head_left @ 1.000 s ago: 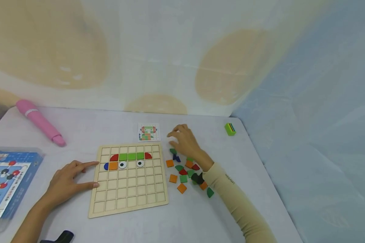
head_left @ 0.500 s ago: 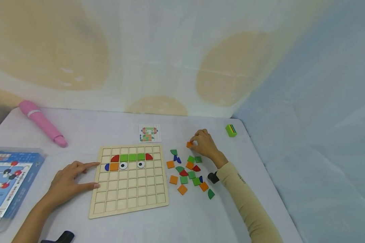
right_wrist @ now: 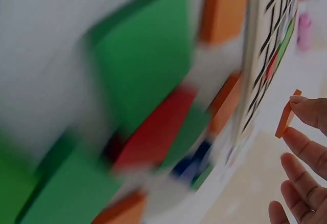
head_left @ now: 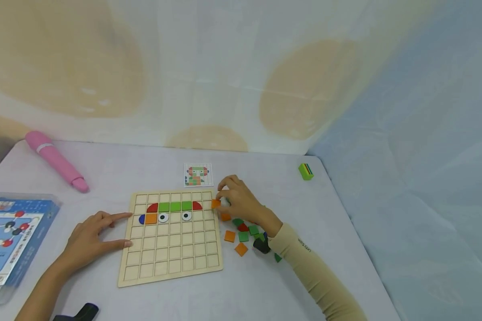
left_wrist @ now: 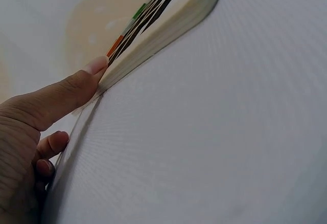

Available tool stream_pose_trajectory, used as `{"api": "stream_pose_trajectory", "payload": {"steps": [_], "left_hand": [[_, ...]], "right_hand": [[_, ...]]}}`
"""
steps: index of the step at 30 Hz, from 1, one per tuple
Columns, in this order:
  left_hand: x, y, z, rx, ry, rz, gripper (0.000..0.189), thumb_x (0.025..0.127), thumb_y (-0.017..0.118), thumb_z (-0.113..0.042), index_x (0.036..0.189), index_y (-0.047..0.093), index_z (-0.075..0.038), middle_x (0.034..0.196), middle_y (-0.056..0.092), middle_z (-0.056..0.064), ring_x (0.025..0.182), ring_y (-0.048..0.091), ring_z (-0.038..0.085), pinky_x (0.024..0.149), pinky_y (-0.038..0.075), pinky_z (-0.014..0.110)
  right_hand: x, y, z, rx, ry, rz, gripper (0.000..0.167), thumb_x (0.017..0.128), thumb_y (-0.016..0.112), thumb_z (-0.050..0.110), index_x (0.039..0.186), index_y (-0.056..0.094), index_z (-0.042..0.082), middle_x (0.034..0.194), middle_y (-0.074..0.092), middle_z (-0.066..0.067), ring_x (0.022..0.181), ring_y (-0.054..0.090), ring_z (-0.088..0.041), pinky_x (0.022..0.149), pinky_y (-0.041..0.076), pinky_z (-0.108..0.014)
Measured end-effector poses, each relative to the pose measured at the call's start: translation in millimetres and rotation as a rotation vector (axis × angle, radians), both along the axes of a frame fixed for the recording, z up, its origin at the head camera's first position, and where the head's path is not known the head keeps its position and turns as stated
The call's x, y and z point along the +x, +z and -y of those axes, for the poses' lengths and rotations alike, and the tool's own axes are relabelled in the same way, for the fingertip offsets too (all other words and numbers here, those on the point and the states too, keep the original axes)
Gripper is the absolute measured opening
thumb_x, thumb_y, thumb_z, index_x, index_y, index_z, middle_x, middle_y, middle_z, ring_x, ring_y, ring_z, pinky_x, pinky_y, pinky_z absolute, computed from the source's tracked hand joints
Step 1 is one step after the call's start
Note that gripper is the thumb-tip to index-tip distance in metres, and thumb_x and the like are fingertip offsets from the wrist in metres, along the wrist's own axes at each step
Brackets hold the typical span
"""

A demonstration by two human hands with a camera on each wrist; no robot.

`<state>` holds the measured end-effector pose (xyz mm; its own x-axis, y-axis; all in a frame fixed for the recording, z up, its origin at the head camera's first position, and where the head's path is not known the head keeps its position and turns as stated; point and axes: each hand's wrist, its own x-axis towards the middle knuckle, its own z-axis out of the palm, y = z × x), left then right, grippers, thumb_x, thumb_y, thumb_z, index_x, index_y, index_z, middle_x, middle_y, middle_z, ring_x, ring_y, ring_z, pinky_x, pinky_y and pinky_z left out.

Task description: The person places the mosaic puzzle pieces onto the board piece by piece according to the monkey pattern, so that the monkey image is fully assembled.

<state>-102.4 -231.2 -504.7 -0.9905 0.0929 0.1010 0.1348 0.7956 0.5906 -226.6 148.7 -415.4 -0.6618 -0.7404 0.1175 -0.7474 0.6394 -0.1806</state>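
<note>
A wooden grid board [head_left: 169, 254] lies on the table, its upper rows holding green squares [head_left: 175, 206], red quarter circles [head_left: 152, 208], an orange square, a blue half-round piece and two eye discs [head_left: 163, 217]. My left hand [head_left: 86, 238] touches the board's left edge with straight index finger and thumb; in the left wrist view the thumb [left_wrist: 66, 93] presses on the corner. Between thumb and index finger, my right hand [head_left: 243, 200] pinches an orange square tile [head_left: 215, 203] at the board's upper right edge. The right wrist view shows this orange tile [right_wrist: 288, 114] edge-on.
Loose tiles such as an orange square [head_left: 241, 249] and a green square [head_left: 243, 236] lie right of the board, partly under my right arm. A pattern card [head_left: 198, 174] is behind the board. Also there: a pink tube [head_left: 56, 161], a blue box [head_left: 14, 245], a green block [head_left: 305, 171].
My right hand picked up an orange square tile from behind the loose pieces and carried it left to the board's edge. The left hand stays in place.
</note>
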Motion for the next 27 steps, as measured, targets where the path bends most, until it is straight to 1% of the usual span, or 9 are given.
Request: {"api": "stream_pose_trajectory", "payload": {"steps": [3, 6, 8, 10, 14, 16, 21, 24, 27], "left_hand": [[-0.6, -0.2, 0.5, 0.005, -0.001, -0.008, 0.075, 0.072, 0.083, -0.055, 0.135, 0.061, -0.020, 0.095, 0.051, 0.004, 0.081, 0.039, 0.019, 0.071, 0.026, 0.039], [-0.9, -0.4, 0.7, 0.009, -0.005, -0.016, 0.075, 0.073, 0.083, -0.054, 0.135, 0.061, -0.019, 0.095, 0.051, 0.003, 0.081, 0.040, 0.019, 0.072, 0.026, 0.040], [-1.1, -0.7, 0.5, 0.006, -0.006, -0.019, 0.075, 0.073, 0.082, -0.055, 0.135, 0.061, -0.019, 0.095, 0.051, 0.003, 0.082, 0.040, 0.019, 0.072, 0.026, 0.040], [-1.0, -0.3, 0.5, 0.002, -0.003, -0.017, 0.075, 0.072, 0.083, -0.055, 0.134, 0.061, -0.019, 0.094, 0.050, 0.004, 0.081, 0.040, 0.019, 0.071, 0.027, 0.040], [-1.5, 1.2, -0.1, -0.010, 0.001, -0.011, 0.076, 0.071, 0.084, -0.055, 0.134, 0.062, -0.019, 0.094, 0.051, 0.004, 0.080, 0.040, 0.019, 0.071, 0.027, 0.039], [-2.1, 1.7, -0.6, -0.014, 0.004, -0.015, 0.076, 0.070, 0.085, -0.054, 0.134, 0.062, -0.019, 0.094, 0.051, 0.004, 0.079, 0.040, 0.019, 0.070, 0.027, 0.038], [-2.6, 2.0, -1.7, -0.007, 0.005, -0.016, 0.075, 0.070, 0.086, -0.052, 0.133, 0.063, -0.019, 0.094, 0.050, 0.004, 0.079, 0.039, 0.019, 0.071, 0.027, 0.040], [-2.0, 2.5, -2.2, -0.007, 0.005, 0.001, 0.076, 0.070, 0.085, -0.054, 0.134, 0.062, -0.019, 0.094, 0.050, 0.004, 0.080, 0.040, 0.019, 0.071, 0.027, 0.040], [-1.3, 2.8, -2.2, -0.006, 0.008, 0.017, 0.077, 0.070, 0.084, -0.055, 0.134, 0.061, -0.019, 0.095, 0.050, 0.004, 0.082, 0.040, 0.019, 0.072, 0.027, 0.040]], "right_hand": [[9.1, -0.9, 20.3, 0.021, 0.054, 0.019, 0.023, 0.086, 0.078, 0.029, 0.098, 0.076, 0.010, 0.119, 0.057, -0.006, 0.121, 0.042, -0.024, 0.101, 0.039, -0.041], [14.2, -4.7, 34.4, 0.081, 0.070, 0.014, 0.024, 0.088, 0.077, 0.033, 0.100, 0.077, 0.012, 0.121, 0.056, -0.003, 0.123, 0.041, -0.022, 0.104, 0.039, -0.041], [16.4, -8.2, 40.4, 0.134, 0.064, -0.001, 0.024, 0.089, 0.075, 0.035, 0.101, 0.077, 0.015, 0.123, 0.056, -0.001, 0.124, 0.041, -0.021, 0.106, 0.039, -0.041], [18.3, -11.0, 44.1, 0.165, 0.058, -0.007, 0.024, 0.090, 0.074, 0.036, 0.102, 0.077, 0.016, 0.124, 0.056, 0.000, 0.125, 0.040, -0.020, 0.108, 0.038, -0.042], [20.5, -13.2, 47.4, 0.170, 0.049, -0.011, 0.022, 0.090, 0.074, 0.035, 0.100, 0.076, 0.015, 0.125, 0.056, -0.001, 0.125, 0.042, -0.021, 0.109, 0.039, -0.043], [20.2, -13.3, 48.1, 0.159, 0.041, -0.001, 0.021, 0.090, 0.074, 0.034, 0.099, 0.076, 0.015, 0.124, 0.056, -0.001, 0.123, 0.042, -0.021, 0.107, 0.039, -0.041], [18.1, -12.5, 49.0, 0.153, -0.013, 0.054, 0.020, 0.089, 0.075, 0.034, 0.098, 0.075, 0.017, 0.127, 0.056, -0.002, 0.124, 0.041, -0.021, 0.104, 0.040, -0.038], [18.8, -11.1, 50.7, 0.170, -0.032, 0.075, 0.019, 0.089, 0.075, 0.035, 0.098, 0.074, 0.018, 0.128, 0.055, -0.002, 0.125, 0.041, -0.021, 0.104, 0.041, -0.039], [20.3, -8.7, 54.2, 0.218, -0.025, 0.057, 0.019, 0.089, 0.074, 0.035, 0.102, 0.074, 0.020, 0.129, 0.055, -0.001, 0.124, 0.041, -0.021, 0.102, 0.042, -0.037]]}}
